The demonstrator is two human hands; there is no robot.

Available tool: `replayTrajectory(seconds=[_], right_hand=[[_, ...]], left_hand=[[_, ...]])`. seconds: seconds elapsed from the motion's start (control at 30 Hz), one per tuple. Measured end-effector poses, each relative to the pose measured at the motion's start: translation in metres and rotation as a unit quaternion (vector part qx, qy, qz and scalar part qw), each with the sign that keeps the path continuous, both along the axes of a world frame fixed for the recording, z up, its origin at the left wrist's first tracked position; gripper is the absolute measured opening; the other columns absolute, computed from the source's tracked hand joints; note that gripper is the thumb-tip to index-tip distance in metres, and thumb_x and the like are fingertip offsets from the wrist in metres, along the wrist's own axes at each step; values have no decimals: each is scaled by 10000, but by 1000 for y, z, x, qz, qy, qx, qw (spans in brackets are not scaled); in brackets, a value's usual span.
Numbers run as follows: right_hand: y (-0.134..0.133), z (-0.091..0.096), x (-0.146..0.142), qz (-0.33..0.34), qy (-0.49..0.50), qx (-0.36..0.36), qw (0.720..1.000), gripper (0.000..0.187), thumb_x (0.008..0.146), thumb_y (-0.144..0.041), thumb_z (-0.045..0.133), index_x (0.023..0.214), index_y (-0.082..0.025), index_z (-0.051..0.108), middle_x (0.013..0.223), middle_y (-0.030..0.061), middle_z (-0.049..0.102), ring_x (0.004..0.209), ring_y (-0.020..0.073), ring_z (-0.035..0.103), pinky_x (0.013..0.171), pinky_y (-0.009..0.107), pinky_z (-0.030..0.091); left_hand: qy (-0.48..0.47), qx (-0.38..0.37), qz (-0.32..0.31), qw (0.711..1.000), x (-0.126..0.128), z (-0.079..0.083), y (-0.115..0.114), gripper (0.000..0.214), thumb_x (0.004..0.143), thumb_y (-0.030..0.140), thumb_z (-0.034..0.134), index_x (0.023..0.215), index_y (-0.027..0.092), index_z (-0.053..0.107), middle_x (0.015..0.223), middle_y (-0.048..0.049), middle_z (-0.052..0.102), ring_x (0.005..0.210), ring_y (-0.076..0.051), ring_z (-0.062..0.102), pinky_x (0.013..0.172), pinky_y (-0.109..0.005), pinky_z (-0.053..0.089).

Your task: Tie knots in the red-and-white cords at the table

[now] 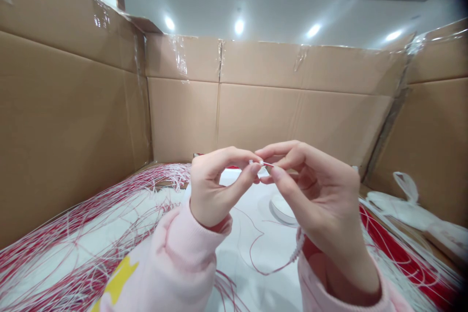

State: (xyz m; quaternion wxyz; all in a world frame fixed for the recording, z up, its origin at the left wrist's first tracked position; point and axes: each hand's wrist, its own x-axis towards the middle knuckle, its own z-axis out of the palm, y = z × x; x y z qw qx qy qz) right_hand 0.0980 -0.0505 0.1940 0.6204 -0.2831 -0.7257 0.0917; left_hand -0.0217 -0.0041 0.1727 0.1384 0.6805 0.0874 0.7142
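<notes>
While fingers (237, 160) pinch a white bead (261, 162), red cord (268, 164) trails.

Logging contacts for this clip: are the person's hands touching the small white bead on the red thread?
Touching: the head view shows the fingertips of the left hand and right hand pinching the small white bead between them.

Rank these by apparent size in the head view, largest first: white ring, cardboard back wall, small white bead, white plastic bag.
1. Cardboard back wall
2. White plastic bag
3. White ring
4. Small white bead
</notes>
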Motion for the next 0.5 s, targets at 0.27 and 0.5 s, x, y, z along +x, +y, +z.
replayTrajectory(seconds=[0.27,0.5], right_hand=[[1,0,1,-2,-2,2,1000,127,718,-75,490,631,-167,496,868,34,611,684,123,587,553,223,517],[1,-1,1,-2,-3,5,1000,129,722,-73,487,637,-167,512,862,27,613,685,120,592,552,210,503]], left_hand=[[0,-6,6,1000,0,-1,0,56,697,160,585,748,159,607,653,-28,642,529,-106,583,521,-218,502],[0,-5,2,1000,0,-2,0,71,697,140,582,756,167,611,672,-22,639,540,-105,586,535,-220,503]])
